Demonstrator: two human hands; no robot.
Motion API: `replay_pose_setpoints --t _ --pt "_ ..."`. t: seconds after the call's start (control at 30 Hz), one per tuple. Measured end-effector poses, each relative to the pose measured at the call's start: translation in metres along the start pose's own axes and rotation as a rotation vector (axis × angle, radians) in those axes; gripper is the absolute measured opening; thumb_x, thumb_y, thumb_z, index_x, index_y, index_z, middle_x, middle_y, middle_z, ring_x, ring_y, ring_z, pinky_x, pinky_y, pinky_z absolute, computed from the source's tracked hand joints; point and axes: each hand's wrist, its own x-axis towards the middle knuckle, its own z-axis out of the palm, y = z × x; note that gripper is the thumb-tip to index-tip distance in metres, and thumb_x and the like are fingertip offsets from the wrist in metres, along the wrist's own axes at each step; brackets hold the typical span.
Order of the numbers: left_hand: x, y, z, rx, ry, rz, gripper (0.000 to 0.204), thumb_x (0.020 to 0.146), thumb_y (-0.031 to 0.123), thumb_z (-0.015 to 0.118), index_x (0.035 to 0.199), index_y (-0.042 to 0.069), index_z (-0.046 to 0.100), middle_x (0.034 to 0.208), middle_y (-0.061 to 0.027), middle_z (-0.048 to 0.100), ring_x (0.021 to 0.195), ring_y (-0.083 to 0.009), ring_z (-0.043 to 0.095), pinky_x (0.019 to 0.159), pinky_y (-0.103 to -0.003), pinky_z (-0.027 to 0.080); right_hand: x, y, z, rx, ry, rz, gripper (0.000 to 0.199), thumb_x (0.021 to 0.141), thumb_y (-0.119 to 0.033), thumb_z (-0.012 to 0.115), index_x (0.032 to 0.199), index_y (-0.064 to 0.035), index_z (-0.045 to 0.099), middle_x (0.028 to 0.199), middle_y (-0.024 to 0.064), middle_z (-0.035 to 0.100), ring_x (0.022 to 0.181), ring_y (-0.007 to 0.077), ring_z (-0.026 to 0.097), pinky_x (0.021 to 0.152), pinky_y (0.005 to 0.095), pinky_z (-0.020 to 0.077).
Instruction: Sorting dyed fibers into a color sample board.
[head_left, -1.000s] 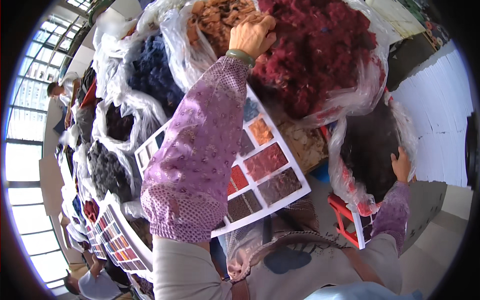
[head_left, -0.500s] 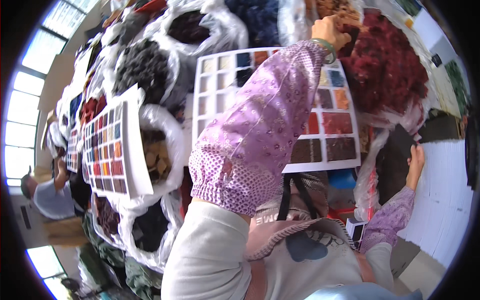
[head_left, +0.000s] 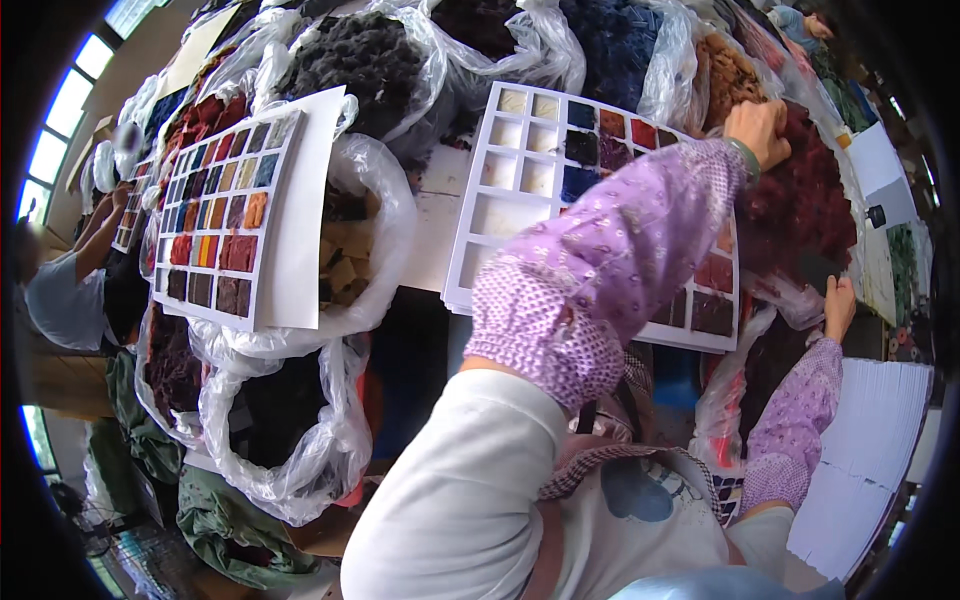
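Note:
My left hand (head_left: 758, 135) is closed at the near-left edge of a heap of dark red fluffy swatches (head_left: 800, 205). Its fingertips point down and away, so whatever they grip is hidden. My left arm, in a purple flowered sleeve cover (head_left: 625, 240), reaches across a white sample card (head_left: 505, 215) and hides part of it. Swatches in several colours fill many of the card's windows; those at its left show plain white or cream. On the right, my right hand (head_left: 838, 303) pinches a flat dark grey swatch (head_left: 818, 268) beside the red heap.
Another filled sample card (head_left: 235, 205) stands tilted at the left. Plastic bags of grey (head_left: 355, 70), blue (head_left: 612, 50) and orange-brown (head_left: 730, 75) pieces crowd the far side. White sheets (head_left: 865, 440) are stacked at the right. A co-worker (head_left: 70, 290) is at the far left.
The whole view has shifted. My left hand has moved right, from the card's far corner to the red heap. My right hand still holds the dark grey swatch.

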Motion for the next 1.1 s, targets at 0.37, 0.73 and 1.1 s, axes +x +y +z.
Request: replay_pose_setpoints --t 0.37,0.73,1.1 --pt "-0.128 0.006 -0.311 0.256 -0.108 -0.188 0.032 0.068 0.0 0.057 0.098 0.007 0.056 0.083 -0.0078 0.064 0.073 -0.0165 0.064 0.066 -0.025 0.05 -0.147 -0.311 -0.005 0.519 0.014 -1.054 0.012 0.074 -0.005 0.059 0.082 -0.006 0.051 0.068 0.0052 0.053 0.053 0.0194 0.052 0.047 0.0291 0.0428" --pt "-0.17 -0.075 -0.314 -0.075 -0.266 -0.263 0.023 0.071 -0.017 0.041 0.081 -0.002 0.056 0.088 -0.0085 0.061 0.084 -0.0123 0.057 0.076 -0.022 0.045 -0.208 -0.36 0.042 0.559 0.097 -1.786 0.02 0.058 -0.008 0.06 0.074 -0.0175 0.052 0.082 -0.0024 0.049 0.06 0.0096 0.047 0.05 0.0197 0.0428" --pt "-0.191 -0.041 -0.282 0.532 -0.377 -0.058 0.041 0.074 0.007 0.054 0.112 0.021 0.054 0.126 -0.0165 0.041 0.115 -0.0329 0.039 0.089 -0.036 0.038 -0.221 -0.369 0.055 0.569 -0.126 -1.801 0.018 0.058 -0.006 0.062 0.074 -0.0109 0.054 0.081 0.0018 0.051 0.061 0.0117 0.05 0.051 0.022 0.0456"
